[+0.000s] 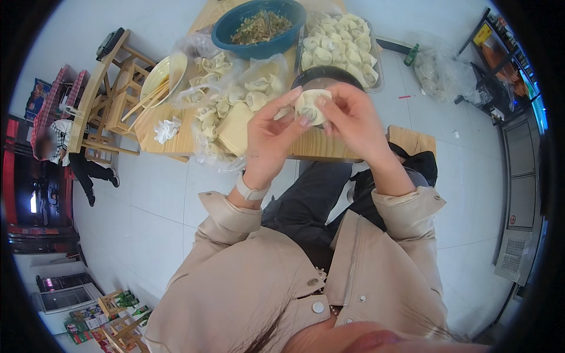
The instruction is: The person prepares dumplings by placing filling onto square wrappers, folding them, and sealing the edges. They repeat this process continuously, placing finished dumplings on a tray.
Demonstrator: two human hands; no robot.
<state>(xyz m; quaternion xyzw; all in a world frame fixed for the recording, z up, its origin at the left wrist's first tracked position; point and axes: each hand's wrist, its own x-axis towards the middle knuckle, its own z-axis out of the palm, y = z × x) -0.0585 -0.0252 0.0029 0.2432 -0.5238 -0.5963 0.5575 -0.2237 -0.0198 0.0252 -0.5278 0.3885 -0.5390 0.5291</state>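
A folded wonton [312,106] is pinched between my left hand [274,128] and my right hand [353,118], over the near edge of a wooden table [324,146]. Behind it, partly hidden by my fingers, is a dark round bowl [329,74]. Square dough wrappers [236,125] lie in a stack to the left of my left hand, among wontons [257,100] on clear plastic bags. Farther back stands a teal basin [220,37] of chopped filling [261,27]. To its right, a metal tray [380,66] holds many wontons [340,44].
At the table's left are a pale bowl [150,84] with chopsticks [145,103] and a crumpled tissue [167,129]. A wooden stool [412,134] stands right of my knees. A seated person [66,137] is at another table. A green bottle [411,55] and plastic bags [446,73] lie on the floor.
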